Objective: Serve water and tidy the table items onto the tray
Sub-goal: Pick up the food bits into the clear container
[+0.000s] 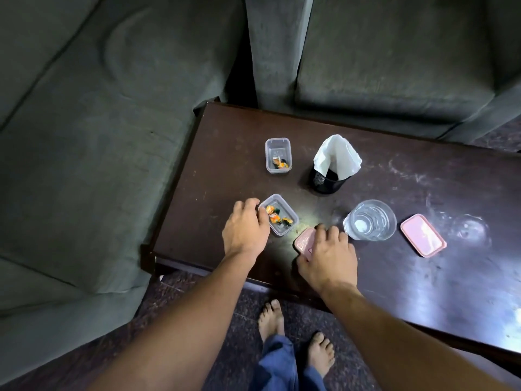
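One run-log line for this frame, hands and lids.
left hand: fingers on near candy box, open | right hand: on pink lid | second pink lid: loose beside water glass | tray: unseen

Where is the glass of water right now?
In the head view the glass of water stands on the dark table, right of centre, between the right hand and a loose pink lid, nearer than the napkin holder.

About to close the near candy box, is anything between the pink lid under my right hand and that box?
Nothing visible: bare table separates the pink lid under the right hand from the near box.
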